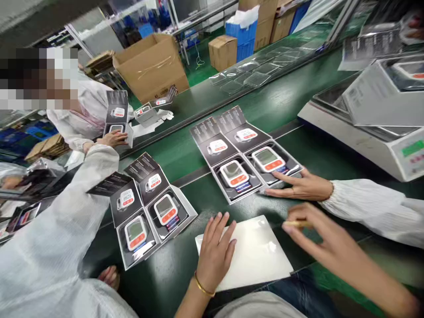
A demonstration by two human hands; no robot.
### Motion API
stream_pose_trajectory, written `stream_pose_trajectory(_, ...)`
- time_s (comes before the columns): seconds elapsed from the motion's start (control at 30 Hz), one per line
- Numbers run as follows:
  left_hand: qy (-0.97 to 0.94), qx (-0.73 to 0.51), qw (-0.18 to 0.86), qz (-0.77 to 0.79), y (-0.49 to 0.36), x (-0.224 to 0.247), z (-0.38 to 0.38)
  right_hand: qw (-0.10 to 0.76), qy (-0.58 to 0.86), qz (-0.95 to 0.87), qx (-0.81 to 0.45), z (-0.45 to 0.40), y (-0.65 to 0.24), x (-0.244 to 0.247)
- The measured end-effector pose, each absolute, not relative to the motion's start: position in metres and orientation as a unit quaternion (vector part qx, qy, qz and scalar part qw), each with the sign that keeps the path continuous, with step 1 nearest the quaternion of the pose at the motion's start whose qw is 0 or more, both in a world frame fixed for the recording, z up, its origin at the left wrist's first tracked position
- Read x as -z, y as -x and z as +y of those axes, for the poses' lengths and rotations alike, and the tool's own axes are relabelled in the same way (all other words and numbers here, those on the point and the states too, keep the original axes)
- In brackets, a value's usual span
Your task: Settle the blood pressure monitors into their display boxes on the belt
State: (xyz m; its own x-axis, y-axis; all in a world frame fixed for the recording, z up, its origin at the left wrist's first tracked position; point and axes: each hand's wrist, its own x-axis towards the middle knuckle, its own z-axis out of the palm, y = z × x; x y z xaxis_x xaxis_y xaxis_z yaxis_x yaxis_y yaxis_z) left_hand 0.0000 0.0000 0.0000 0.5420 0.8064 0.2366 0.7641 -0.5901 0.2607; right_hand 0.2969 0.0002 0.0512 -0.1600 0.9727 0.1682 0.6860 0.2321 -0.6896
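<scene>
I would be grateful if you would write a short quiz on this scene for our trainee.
1. True or false: the left hand, with a gold bangle on its wrist, rests on a white sheet.
2. Which of the person's hands holds the thin pale stick, left or right?
3. What colour is the panel below the screen of the white monitors in the open black boxes?

Key: 1. True. 2. The right hand. 3. Orange.

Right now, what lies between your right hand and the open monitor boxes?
The head view shows a co-worker's hand there, touching the open monitor boxes.
</scene>
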Motion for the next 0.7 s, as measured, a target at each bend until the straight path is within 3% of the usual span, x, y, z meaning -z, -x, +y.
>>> stream_pose_trajectory(0.17,-0.826,-0.286,0.069,0.482,-0.024,-0.015,0.052,0.308,0.519,-0.778,-0.178,0.036,-0.301,-0.061)
stream_pose_trajectory(0.43,-0.828,-0.306,0.103,0.459,-0.051,-0.014,0.092,0.274,0.469,-0.838,-0.061,0.079,-0.263,-0.050)
stream_pose_trajectory(0.53,-0.823,-0.319,0.092,0.460,-0.053,-0.010,0.093,0.311,0.501,-0.807,-0.019,0.076,-0.259,-0.047)
stream_pose_trajectory(0.63,-0.826,-0.319,0.094,0.455,-0.051,-0.010,0.093,0.346,0.496,-0.795,-0.054,0.063,-0.252,-0.041)
stream_pose_trajectory(0.7,-0.831,-0.317,0.090,0.449,-0.048,-0.011,0.092,0.302,0.479,-0.817,-0.110,0.054,-0.243,-0.034)
